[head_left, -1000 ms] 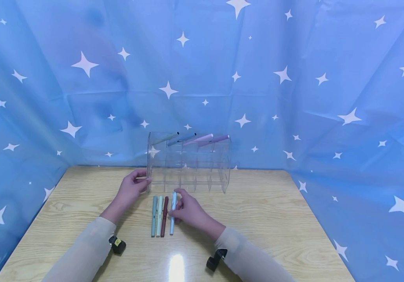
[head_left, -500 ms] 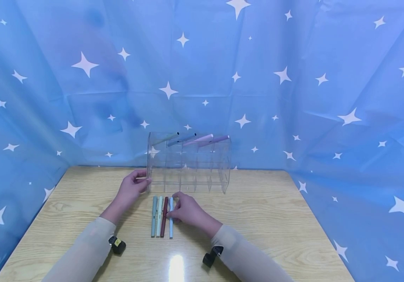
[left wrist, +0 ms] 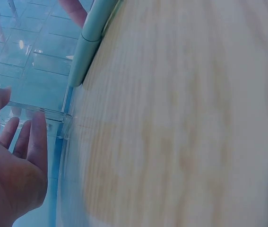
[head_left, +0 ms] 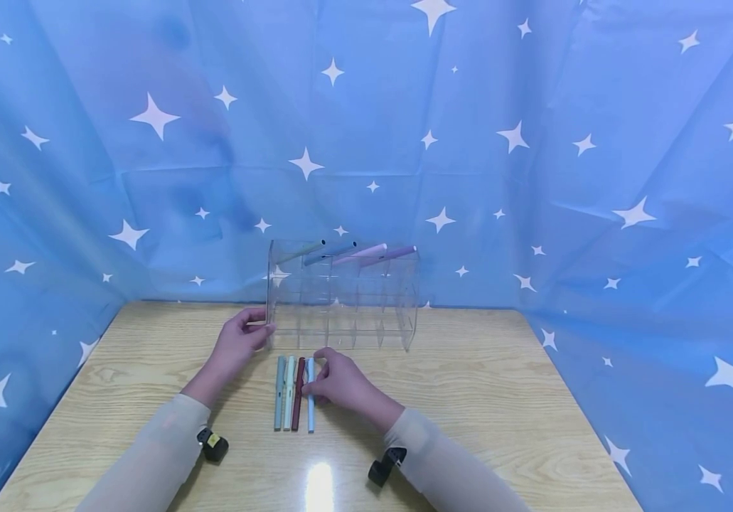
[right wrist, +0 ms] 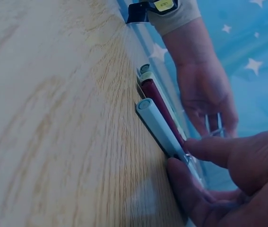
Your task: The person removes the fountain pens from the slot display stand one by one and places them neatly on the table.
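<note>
My left hand (head_left: 241, 336) holds the left edge of a clear compartmented rack (head_left: 328, 331), thumb in front and fingers round the side. In the left wrist view the fingertips lie at the rack's clear corner. With thumb and fingers, my right hand (head_left: 343, 382) pinches a light blue pen (head_left: 311, 416) that lies on the table. To its left, side by side, lie a dark red pen (head_left: 298, 398), a pale green pen (head_left: 289, 398) and a teal pen (head_left: 279, 398). The right wrist view shows the light blue pen's end (right wrist: 145, 105) close to the dark red one.
Tilted in the rack's top row are a green pen (head_left: 305, 249), a blue pen (head_left: 334, 252), a pink pen (head_left: 362, 253) and a purple pen (head_left: 392, 254). A starry blue curtain (head_left: 366, 142) hangs behind the wooden table (head_left: 481, 398).
My right hand has moved the light blue pen slightly left, closer to the dark red pen; over the last half second it hardly moves. My left hand has stayed on the rack.
</note>
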Demonstrator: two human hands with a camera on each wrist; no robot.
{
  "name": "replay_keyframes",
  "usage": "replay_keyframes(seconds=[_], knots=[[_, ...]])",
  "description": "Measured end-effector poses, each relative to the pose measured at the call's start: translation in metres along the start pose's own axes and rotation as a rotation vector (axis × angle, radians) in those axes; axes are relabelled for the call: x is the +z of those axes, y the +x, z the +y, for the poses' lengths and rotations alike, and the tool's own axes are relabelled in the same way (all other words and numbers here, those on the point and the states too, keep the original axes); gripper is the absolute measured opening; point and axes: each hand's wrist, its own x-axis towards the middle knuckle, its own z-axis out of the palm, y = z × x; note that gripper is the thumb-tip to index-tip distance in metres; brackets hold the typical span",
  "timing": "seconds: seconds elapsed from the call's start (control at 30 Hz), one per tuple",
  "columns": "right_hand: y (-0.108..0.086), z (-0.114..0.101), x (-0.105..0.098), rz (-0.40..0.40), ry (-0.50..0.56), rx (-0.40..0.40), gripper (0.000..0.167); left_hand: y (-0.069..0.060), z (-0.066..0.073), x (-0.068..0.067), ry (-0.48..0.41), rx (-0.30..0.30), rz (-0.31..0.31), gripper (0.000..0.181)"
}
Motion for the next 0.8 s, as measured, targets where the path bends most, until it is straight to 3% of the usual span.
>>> replay_keyframes(seconds=[0.5, 0.8], knots=[[-0.006, 0.002, -0.012, 0.009, 0.059, -0.042, 0.075, -0.002, 0.002, 0.000, 0.008, 0.006, -0.004, 0.051], [-0.008, 0.005, -0.041, 0.128, 0.146, -0.123, 0.058, -0.001, 0.001, 0.000, 0.012, 0.002, -0.002, 0.052]])
